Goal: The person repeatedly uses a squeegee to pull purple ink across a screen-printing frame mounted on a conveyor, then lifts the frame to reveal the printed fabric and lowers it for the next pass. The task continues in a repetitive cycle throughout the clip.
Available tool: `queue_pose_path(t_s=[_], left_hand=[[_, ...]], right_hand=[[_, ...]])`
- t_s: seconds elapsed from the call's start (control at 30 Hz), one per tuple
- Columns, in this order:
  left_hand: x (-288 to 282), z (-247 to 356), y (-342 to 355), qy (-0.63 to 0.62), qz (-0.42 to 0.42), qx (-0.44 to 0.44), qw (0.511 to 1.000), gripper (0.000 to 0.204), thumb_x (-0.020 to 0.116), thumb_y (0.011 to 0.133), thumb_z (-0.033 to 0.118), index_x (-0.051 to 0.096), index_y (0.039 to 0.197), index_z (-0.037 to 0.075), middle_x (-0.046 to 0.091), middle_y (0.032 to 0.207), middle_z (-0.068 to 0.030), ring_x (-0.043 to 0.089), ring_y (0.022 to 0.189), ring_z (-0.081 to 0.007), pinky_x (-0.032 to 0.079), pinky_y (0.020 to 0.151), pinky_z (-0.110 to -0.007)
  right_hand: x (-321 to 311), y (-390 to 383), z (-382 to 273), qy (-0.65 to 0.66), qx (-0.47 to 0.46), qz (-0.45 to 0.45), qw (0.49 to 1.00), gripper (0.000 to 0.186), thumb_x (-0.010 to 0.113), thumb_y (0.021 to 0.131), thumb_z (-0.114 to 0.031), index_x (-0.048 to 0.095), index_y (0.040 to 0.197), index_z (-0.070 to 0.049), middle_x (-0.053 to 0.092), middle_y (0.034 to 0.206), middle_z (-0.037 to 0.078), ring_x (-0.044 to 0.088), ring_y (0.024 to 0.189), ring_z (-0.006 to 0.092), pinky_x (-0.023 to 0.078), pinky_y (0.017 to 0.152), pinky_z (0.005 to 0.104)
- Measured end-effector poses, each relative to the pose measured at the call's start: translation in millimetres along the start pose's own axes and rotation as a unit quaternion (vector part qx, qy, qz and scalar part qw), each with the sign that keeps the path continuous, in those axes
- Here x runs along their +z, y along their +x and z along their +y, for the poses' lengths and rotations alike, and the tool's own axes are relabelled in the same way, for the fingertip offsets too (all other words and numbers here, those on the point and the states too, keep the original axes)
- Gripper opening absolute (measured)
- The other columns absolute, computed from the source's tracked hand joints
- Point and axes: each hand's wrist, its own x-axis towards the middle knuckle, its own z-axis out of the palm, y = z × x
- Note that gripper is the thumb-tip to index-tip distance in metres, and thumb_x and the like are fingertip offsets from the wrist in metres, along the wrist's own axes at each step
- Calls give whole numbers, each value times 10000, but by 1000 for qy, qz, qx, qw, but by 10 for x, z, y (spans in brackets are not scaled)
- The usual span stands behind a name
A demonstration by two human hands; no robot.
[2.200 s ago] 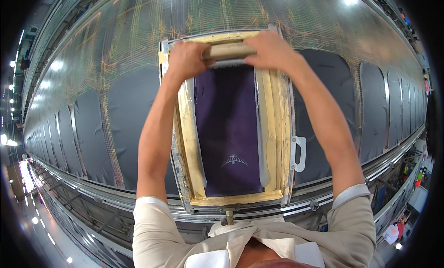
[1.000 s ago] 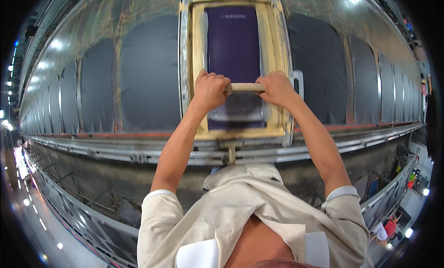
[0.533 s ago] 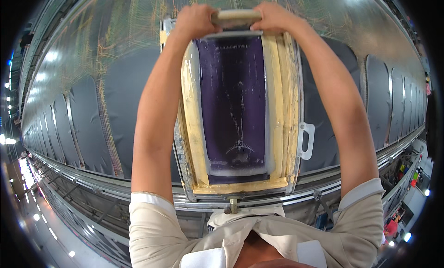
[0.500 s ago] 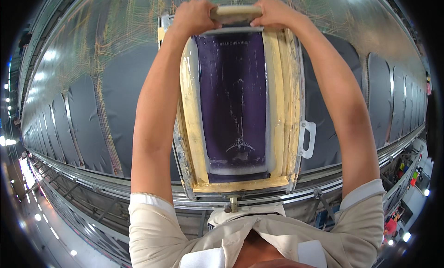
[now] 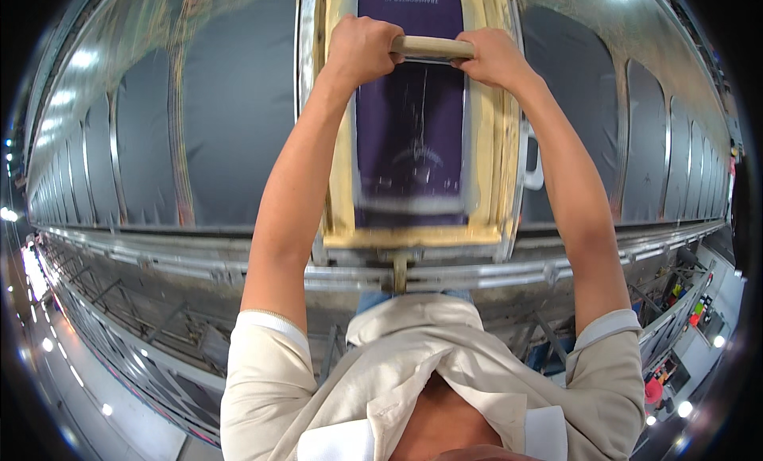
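A squeegee with a pale wooden handle (image 5: 433, 47) lies crosswise over a screen-printing frame (image 5: 413, 238). My left hand (image 5: 364, 49) is wrapped round the handle's left end, and my right hand (image 5: 494, 57) grips its right end. Under the squeegee stretches the frame's dark purple mesh (image 5: 409, 127), with faint pale artwork and a light band of ink near its close end. Yellowish tape lines the frame's inner borders. The squeegee's blade is mostly hidden beneath the handle and my hands.
Dark grey fabric panels (image 5: 238, 119) lie in a row on the long table, on both sides of the frame. A metal rail (image 5: 350, 278) runs along the near edge. A white loop handle (image 5: 532, 163) sticks out at the frame's right side.
Both hands have drawn the squeegee toward me, from the frame's far end to partway down the purple mesh. The whole view has shifted, so the frame sits higher in the picture.
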Motion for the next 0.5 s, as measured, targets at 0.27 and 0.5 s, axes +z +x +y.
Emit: queue_pose_path(t_s=[0.27,0.5], left_hand=[[-189,1194,-1992,-17,-56,-21,998,172,841,701,176,730,829,142,697,761,-14,672,741,-236,474,811,-409],[-312,1389,-2266,25,-68,-21,997,259,824,685,155,727,925,143,722,962,6,651,925,-213,436,896,-395]], right_hand=[[615,-2037,-990,-27,-2,-65,998,246,782,783,-256,746,963,-92,743,958,149,678,1012,334,505,918,453],[215,-1992,-640,34,103,187,976,427,709,924,-421,711,1195,-92,697,1209,193,621,1167,377,467,1030,461]])
